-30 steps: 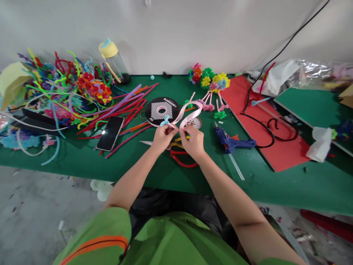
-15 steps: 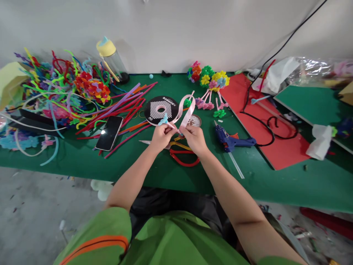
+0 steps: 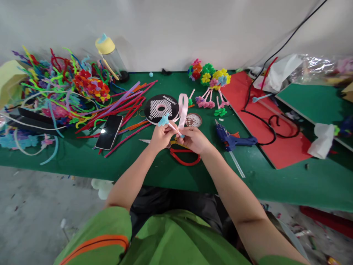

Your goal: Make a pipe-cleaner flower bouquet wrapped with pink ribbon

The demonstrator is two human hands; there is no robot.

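Note:
My left hand point(image 3: 162, 139) pinches the stem of a light-blue fuzzy flower point(image 3: 163, 120), its stem wrapped in pale pink. Fingers of my right hand point(image 3: 194, 139) are closed on the pink satin ribbon point(image 3: 183, 105) at the stem's lower end, where a bit of blue shows. The ribbon rises in a loop above my hands and runs towards the black ribbon spool point(image 3: 154, 101) behind them. Under my hands lie scissors with red handles point(image 3: 185, 162), partly covered. A small round dish of white bits point(image 3: 193, 120) sits just beyond my right hand.
Left are a phone point(image 3: 109, 131), loose pipe cleaners point(image 3: 129, 106), a tangled colourful pile point(image 3: 60, 84) and a bottle point(image 3: 113, 59). Right are a blue glue gun point(image 3: 233, 139), its black cable and a red board point(image 3: 275, 147). Fuzzy flowers point(image 3: 220, 78) lie at the back.
The ribbon loop has narrowed and shifted slightly left. My right hand has turned and its fingers have moved to the stem's lower end. My left hand still holds the blue flower.

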